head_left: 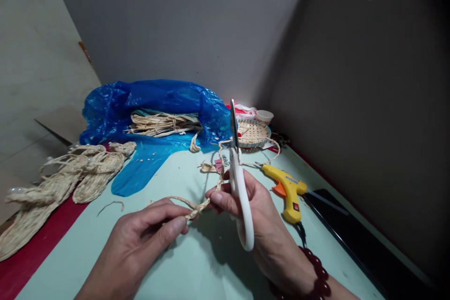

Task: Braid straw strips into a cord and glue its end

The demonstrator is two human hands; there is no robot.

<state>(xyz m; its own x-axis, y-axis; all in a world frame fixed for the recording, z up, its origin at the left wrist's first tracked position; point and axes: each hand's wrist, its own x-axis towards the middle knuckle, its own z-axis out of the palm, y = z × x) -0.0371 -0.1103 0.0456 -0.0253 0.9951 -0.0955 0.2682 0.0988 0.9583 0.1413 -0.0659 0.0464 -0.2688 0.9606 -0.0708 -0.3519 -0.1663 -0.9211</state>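
Fingers (176, 226) pinch the braid (201, 207) (left hand (142, 235) and right hand (260, 210) angled inward).

cord (202, 206) is showing a straw-coloured braid, scissors (240, 178) are showing white handles, glue gun (291, 194) is showing yellow and orange, bag (165, 91) is gleaming blue, bench (197, 262) is showing pale green

Slippers (100, 176) lie at your left; ahead of you sit 1 bag (158, 91), 1 basket (252, 132) and 1 cup (265, 116); rightward, 1 glue gun (291, 194).
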